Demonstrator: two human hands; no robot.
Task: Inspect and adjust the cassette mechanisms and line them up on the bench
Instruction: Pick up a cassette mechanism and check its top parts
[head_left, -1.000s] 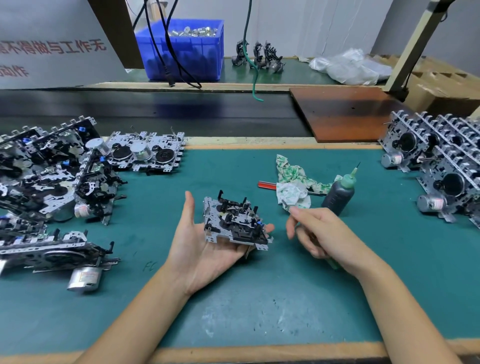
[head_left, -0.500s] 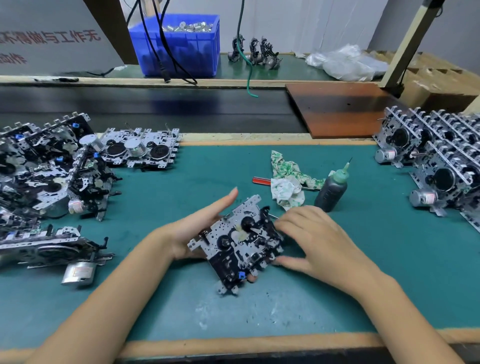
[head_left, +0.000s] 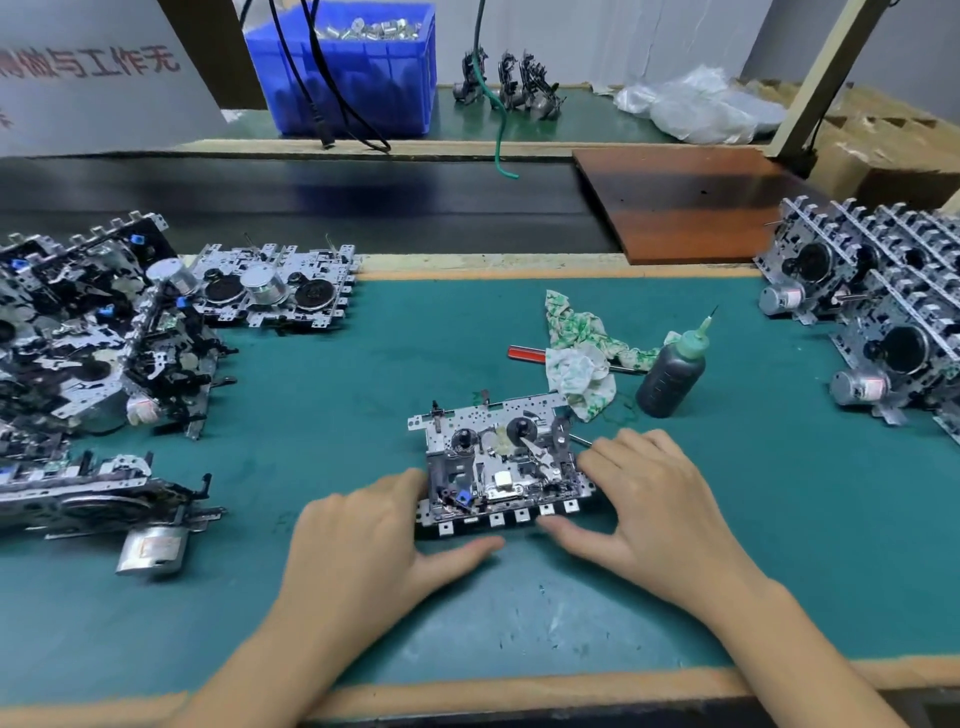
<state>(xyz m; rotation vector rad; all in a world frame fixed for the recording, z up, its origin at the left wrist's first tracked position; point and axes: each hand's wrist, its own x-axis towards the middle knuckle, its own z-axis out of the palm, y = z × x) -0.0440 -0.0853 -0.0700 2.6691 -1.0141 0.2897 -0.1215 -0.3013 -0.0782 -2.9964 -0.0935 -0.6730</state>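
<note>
Right at the middle of the green mat (head_left: 779, 545) sits the cassette mechanism (head_left: 501, 467), flat and face-up, probably so its gears can be checked. The left hand (head_left: 374, 545) and right hand (head_left: 660, 499) bracket its sides, fingers loosely curved against the edges, thumbs by the front tabs, steadying it. Oil bottle (head_left: 670, 376) and rag (head_left: 582, 358) wait just behind; finished units (head_left: 883, 317) lean in a row at right.
</note>
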